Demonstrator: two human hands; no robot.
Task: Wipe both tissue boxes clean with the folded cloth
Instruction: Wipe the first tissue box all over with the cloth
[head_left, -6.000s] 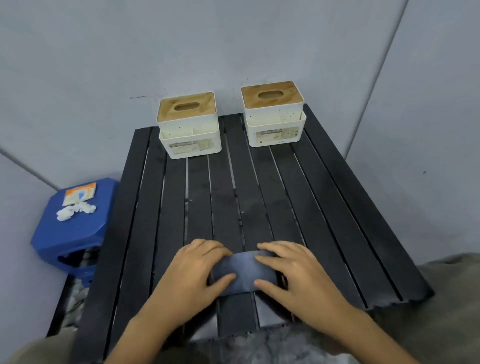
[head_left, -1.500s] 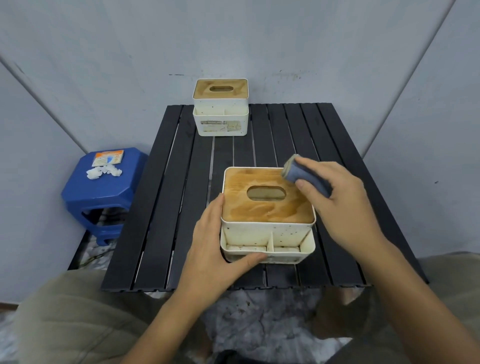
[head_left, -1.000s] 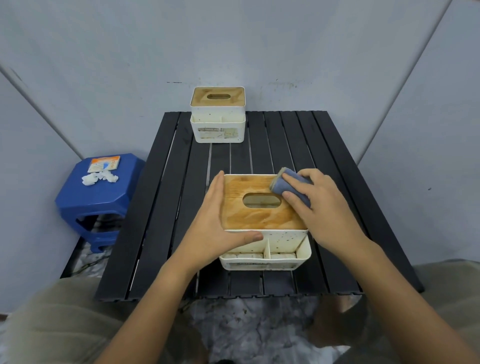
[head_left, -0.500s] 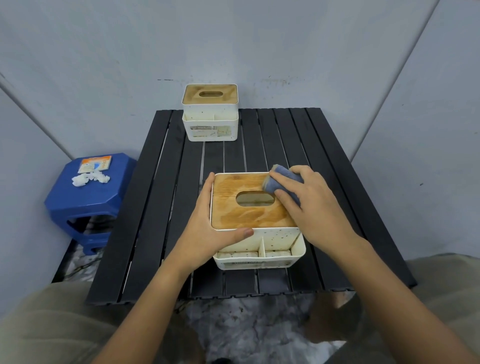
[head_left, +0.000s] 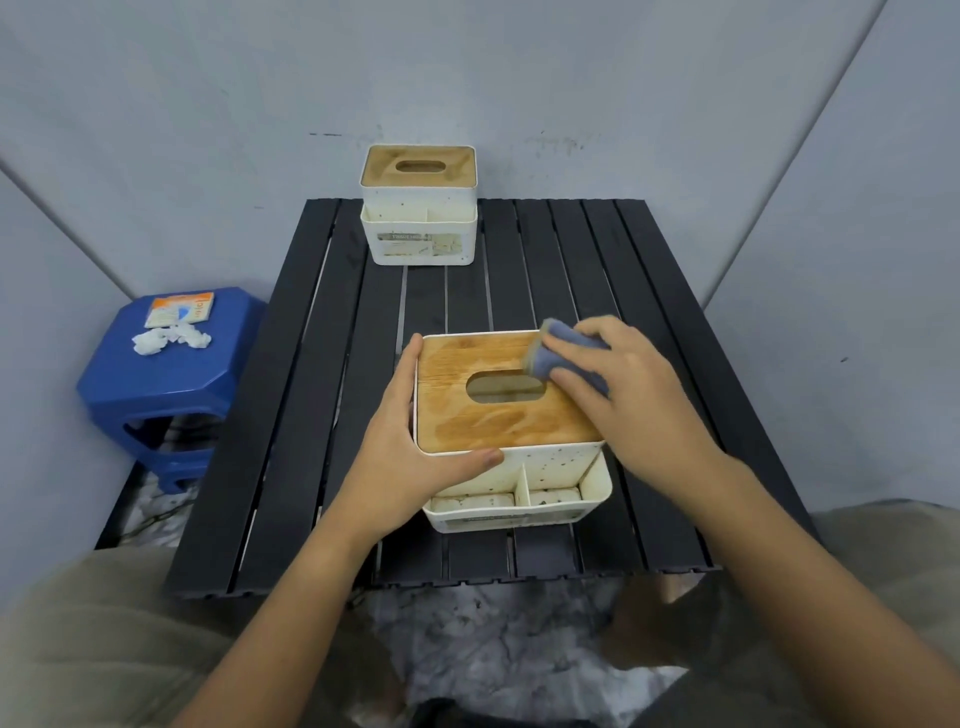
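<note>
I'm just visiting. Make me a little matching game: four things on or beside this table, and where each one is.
Things:
1. folded cloth
2. far tissue box
3. crumpled tissues
4. left hand

Places:
a. on the blue stool
b. on the near tissue box's wooden lid
c. against the wall
d. gripping the near box's left side

Pairs: 1-b, 2-c, 3-a, 4-d

wood-grain lid (head_left: 498, 415), matt slatted table (head_left: 322, 415)
</note>
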